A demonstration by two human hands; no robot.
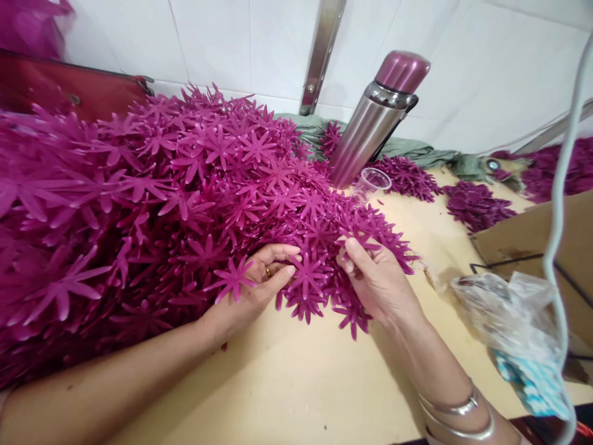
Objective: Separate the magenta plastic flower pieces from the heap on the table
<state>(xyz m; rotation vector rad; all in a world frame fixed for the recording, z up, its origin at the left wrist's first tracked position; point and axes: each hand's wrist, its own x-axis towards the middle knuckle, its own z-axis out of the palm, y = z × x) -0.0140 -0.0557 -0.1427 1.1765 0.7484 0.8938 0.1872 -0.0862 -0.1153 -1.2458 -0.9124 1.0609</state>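
A big heap of magenta star-shaped artificial flower pieces (pixel 222 161) spreads over the left and middle of the table. At its front edge, my left hand (pixel 266 275) pinches a petal of one flower piece (pixel 308 276) between thumb and fingertips. Another loose piece (pixel 233 277) rests against the wrist side of that hand. To the right, my right hand (pixel 382 278) is closed in a pinch on a magenta flower piece (pixel 359 238), its thumb on top. The fingers beneath are partly hidden.
Behind the heap, a steel thermos (pixel 370 120) with a purple lid leans in view beside a clear plastic cup (pixel 373 180). Smaller magenta piles (pixel 479 204) lie farther right. A cardboard box (pixel 546 247), plastic bag (pixel 507 309) and white cable (pixel 556 216) occupy the right side.
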